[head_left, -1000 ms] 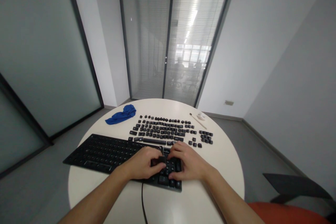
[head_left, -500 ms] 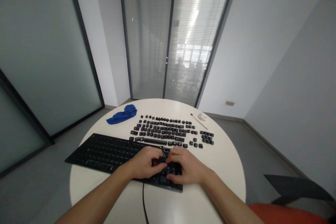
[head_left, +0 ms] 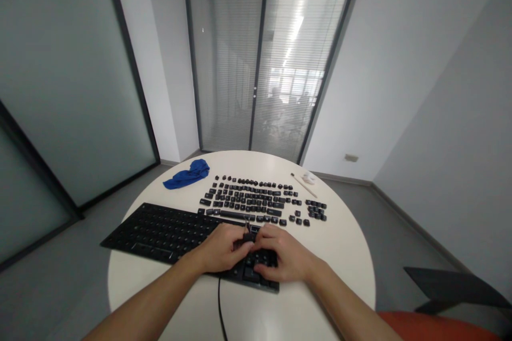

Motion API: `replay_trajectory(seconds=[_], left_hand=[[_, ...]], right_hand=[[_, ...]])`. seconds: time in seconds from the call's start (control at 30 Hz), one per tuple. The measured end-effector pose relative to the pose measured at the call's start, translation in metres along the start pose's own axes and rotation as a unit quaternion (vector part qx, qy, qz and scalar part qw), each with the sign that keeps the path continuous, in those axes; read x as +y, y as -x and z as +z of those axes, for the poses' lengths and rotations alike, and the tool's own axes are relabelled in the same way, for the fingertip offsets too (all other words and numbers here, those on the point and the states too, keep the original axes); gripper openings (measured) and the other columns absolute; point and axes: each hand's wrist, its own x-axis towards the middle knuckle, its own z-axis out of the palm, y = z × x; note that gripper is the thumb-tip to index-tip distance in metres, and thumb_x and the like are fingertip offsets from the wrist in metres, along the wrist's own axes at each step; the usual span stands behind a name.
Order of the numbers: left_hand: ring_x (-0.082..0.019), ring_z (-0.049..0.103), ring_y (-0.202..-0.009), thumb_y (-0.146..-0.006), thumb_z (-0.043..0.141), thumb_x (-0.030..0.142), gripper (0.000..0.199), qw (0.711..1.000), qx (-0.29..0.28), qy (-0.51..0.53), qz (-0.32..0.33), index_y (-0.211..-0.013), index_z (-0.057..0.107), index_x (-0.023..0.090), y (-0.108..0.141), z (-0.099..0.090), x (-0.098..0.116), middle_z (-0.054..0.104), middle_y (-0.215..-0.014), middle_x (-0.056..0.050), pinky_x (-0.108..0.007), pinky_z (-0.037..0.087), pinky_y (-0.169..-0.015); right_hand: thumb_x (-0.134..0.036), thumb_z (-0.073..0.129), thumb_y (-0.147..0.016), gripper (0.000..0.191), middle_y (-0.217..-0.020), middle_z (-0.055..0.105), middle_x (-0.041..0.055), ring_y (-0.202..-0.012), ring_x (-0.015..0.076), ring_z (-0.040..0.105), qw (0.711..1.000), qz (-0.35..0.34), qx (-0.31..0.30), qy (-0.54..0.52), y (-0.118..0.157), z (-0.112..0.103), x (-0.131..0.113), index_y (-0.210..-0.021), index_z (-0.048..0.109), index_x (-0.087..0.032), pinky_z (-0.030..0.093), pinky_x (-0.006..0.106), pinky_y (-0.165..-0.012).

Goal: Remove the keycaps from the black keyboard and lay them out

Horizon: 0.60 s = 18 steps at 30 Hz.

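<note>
A black keyboard base (head_left: 176,234) lies slanted on the round table, with keycaps still on its right end. Over that end, my left hand (head_left: 226,248) pinches a small dark tool (head_left: 247,229) whose thin prongs point up; whether a keycap is in it is too small to tell. My right hand (head_left: 280,256) rests on the base's right end, thumb and fingers curled round its keys, touching them. Behind the base, loose black keycaps (head_left: 248,200) stand in rows, with a long space bar (head_left: 236,215) at their front.
A blue cloth (head_left: 187,175) lies at the table's back left. A thin brush (head_left: 304,186) and a small pale item (head_left: 309,177) are at the back right. A black cable (head_left: 221,309) runs off the near edge of the white table (head_left: 340,277). An orange chair (head_left: 432,326) stands lower right.
The tool in my left hand has tilted, so its thin prongs now point upward. My right hand has barely moved.
</note>
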Motion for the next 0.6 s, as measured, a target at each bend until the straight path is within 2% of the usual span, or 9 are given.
replay_trajectory(seconds=[0.13,0.37,0.6], left_hand=[[-0.014,0.055,-0.065,-0.094,0.049,0.025,0.023,0.999,0.003,0.032,-0.013,-0.076,0.060,0.016,0.001,0.002,-0.004,0.062,-0.071,0.000,-0.024,0.036,-0.062],[-0.012,0.049,-0.060,-0.096,0.047,0.031,0.031,0.998,-0.004,0.063,-0.027,-0.072,0.059,0.015,0.000,0.003,-0.006,0.056,-0.065,0.002,-0.022,0.033,-0.059],[-0.012,0.050,-0.060,-0.095,0.049,0.030,0.031,0.997,-0.008,0.070,-0.041,-0.073,0.063,0.014,-0.001,0.002,-0.005,0.058,-0.065,0.001,-0.022,0.035,-0.059]], right_hand=[[-0.027,0.070,-0.076,0.029,-0.093,0.065,0.0049,-0.087,0.0205,0.057,1.000,-0.001,-0.004,-0.011,-0.001,0.002,0.001,-0.104,0.070,-0.021,0.043,0.034,-0.080],[-0.038,0.072,-0.081,0.026,-0.092,0.067,0.0043,-0.086,0.0196,0.057,1.000,0.009,0.001,-0.021,0.000,0.009,0.007,-0.102,0.073,-0.022,0.041,0.034,-0.078],[-0.038,0.077,-0.078,0.022,-0.086,0.069,0.0017,-0.083,0.0177,0.060,0.998,0.036,0.017,-0.053,0.000,0.017,0.010,-0.092,0.073,-0.022,0.040,0.033,-0.081]])
